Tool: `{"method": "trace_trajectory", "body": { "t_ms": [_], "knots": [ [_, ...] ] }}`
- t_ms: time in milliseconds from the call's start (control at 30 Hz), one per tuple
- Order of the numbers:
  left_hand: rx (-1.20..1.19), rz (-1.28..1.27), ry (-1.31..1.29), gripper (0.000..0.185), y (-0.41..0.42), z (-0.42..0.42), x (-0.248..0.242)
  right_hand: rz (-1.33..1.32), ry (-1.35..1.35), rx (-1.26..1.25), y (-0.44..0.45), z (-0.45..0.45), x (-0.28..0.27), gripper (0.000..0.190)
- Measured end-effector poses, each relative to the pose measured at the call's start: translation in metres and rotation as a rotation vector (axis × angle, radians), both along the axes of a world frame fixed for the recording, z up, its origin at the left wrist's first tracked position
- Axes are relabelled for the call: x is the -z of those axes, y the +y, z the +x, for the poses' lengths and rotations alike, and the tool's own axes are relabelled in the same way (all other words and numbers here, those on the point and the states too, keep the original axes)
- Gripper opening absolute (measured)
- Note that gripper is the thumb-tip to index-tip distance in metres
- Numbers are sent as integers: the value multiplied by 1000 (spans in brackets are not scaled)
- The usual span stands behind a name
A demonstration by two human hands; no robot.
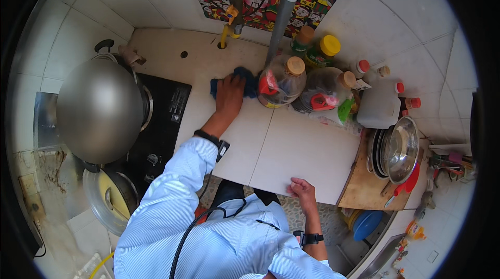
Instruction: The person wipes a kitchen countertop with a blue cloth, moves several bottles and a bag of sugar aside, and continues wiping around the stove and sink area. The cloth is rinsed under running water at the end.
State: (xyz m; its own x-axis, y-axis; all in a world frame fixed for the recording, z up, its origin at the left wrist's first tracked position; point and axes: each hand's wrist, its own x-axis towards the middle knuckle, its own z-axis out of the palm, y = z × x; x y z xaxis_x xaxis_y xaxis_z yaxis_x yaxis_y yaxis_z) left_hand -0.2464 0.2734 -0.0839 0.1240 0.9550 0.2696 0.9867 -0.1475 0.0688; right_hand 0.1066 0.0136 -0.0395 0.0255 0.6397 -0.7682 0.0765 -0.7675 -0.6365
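My left hand (231, 93) presses down on a dark blue cloth (245, 77) on the tiled countertop (297, 146). The cloth lies just left of a large clear plastic jar with a tan lid (282, 82) and in front of the grey pipe. Over the counter's front edge is my right hand (303, 192), its fingers loosely curled; nothing shows in it. Left of my left arm stands the black gas stove (168, 123), with a wok under a domed metal lid (99, 111) on it.
Bottles, jars and a translucent plastic jug (379, 105) line the back right. Steel basins (402, 150) lean on a wooden board (357, 185). Grey pipes (282, 21) with a yellow valve (231, 13) rise at the back wall. A pan (127, 185) and a clear bowl stand lower left.
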Motion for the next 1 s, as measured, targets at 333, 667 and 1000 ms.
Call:
{"method": "trace_trajectory", "body": {
  "t_ms": [333, 667, 1000],
  "knots": [
    [129, 39, -40, 31, 129, -5, -2, -54, -69, 64, 5, -5, 8, 17],
    [364, 140, -248, 46, 100, -11, 9, -111, -93, 132, 16, -7, 10, 11],
    [219, 49, -318, 34, 142, 25, 11, -169, -142, 118, 24, -9, 4, 13]
  ]
}}
